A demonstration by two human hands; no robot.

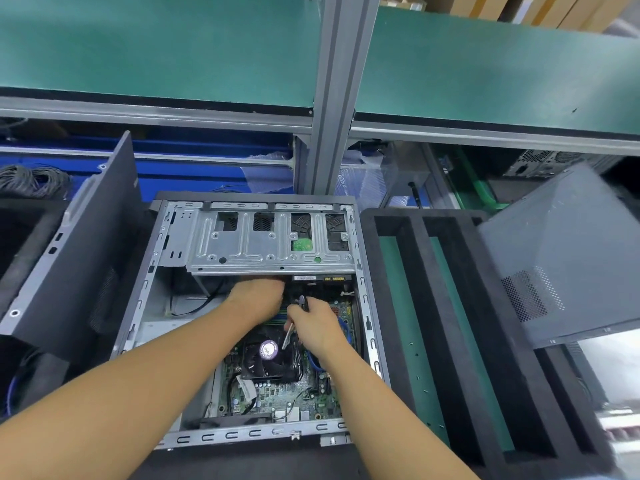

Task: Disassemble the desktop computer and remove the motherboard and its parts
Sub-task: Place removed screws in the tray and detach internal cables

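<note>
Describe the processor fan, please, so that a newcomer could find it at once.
Start at the open computer case in the middle. Its near half holds the green motherboard. The fan is the black square block on it, alone in bearing a round purple sticker.

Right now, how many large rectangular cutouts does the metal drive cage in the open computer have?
4, in one row along the far side of the drive cage: leftmost cutout, second cutout, third cutout, rightmost cutout. Others may be hidden below the cage.
</note>
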